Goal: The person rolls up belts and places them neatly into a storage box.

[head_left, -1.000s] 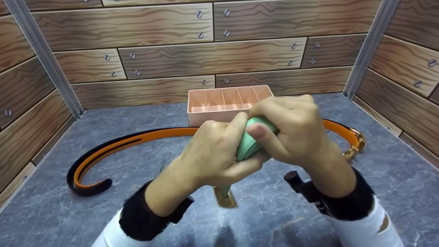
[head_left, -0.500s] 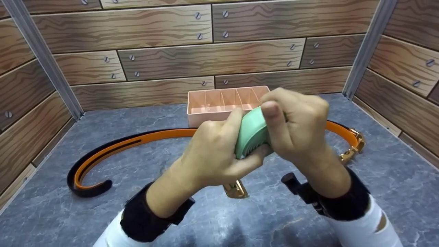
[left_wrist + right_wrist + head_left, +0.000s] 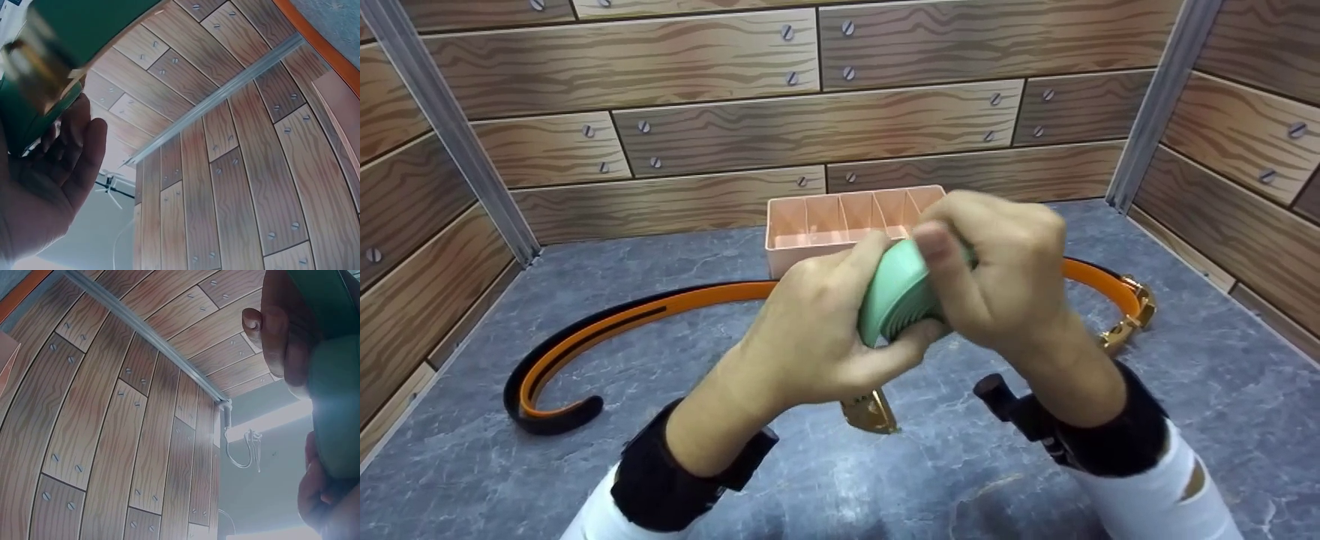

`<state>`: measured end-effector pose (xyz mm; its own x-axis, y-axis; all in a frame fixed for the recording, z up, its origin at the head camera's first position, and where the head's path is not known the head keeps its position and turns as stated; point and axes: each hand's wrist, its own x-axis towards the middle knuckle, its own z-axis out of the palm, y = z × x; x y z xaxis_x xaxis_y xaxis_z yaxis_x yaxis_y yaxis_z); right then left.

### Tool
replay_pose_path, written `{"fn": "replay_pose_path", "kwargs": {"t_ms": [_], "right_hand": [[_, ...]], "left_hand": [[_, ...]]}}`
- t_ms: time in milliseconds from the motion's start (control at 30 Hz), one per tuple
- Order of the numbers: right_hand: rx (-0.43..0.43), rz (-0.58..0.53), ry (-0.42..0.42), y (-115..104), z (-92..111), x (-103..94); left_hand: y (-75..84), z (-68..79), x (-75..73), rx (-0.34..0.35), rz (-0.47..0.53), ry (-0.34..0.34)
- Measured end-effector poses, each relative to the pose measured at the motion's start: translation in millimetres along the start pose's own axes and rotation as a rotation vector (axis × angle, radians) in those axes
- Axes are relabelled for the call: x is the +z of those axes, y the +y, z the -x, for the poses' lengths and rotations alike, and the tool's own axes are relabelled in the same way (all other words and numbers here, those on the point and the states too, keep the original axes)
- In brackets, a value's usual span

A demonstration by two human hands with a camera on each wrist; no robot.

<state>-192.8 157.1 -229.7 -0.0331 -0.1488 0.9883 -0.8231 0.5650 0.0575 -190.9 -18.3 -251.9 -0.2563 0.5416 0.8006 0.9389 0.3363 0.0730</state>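
A mint-green belt, wound into a roll, is between the two hands above the middle of the table. My left hand grips the roll from the left, fingers curled behind and under it. From the right, my right hand holds it, thumb lying along the upper side. Below the left hand hangs a gold buckle. In the left wrist view, a green strap and a blurred gold piece show close up. The right wrist view has the green belt between the fingers and palm. Hands hide part of the roll.
Behind the hands stands a pink divided box near the back wall. An orange and black belt lies curved across the table, its gold buckle at the right. Wood-patterned walls enclose the back and sides.
Over the last second the green roll has turned so its ridged wound edges show more. The right thumb has shifted upward, and the hanging buckle has swung slightly right.
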Motion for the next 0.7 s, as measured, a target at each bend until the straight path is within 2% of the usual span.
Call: {"fn": "replay_pose_path", "kwargs": {"t_ms": [67, 133, 200, 333, 433, 567, 700], "right_hand": [[0.051, -0.021, 0.047, -0.1, -1.3, 0.0], [0.068, -0.05, 0.051, -0.9, -1.9, -0.8], [0.053, -0.077, -0.004, -1.6, -1.7, -2.8], [-0.027, -0.059, -0.183, -2.4, 0.6, -8.3], [-0.07, -0.009, -0.236, -2.5, 2.8, -9.4], [-0.07, 0.021, -0.185, -1.8, 4.2, -5.5], [0.004, -0.008, -0.082, 0.2, 2.3, -1.9]], "left_hand": [[0.4, -0.2, 0.2, -0.023, 0.007, 0.012], [0.6, -0.5, 0.3, -0.03, -0.003, 0.021], [0.1, -0.6, -0.1, -0.019, -0.03, 0.019], [-1.1, -0.4, -1.4, 0.033, -0.059, -0.026], [-1.1, -0.2, -2.1, 0.061, -0.027, -0.059], [-1.1, 0.6, -3.9, 0.046, 0.04, -0.065], [-0.9, -0.5, -3.8, 0.002, 0.081, -0.052]]}}
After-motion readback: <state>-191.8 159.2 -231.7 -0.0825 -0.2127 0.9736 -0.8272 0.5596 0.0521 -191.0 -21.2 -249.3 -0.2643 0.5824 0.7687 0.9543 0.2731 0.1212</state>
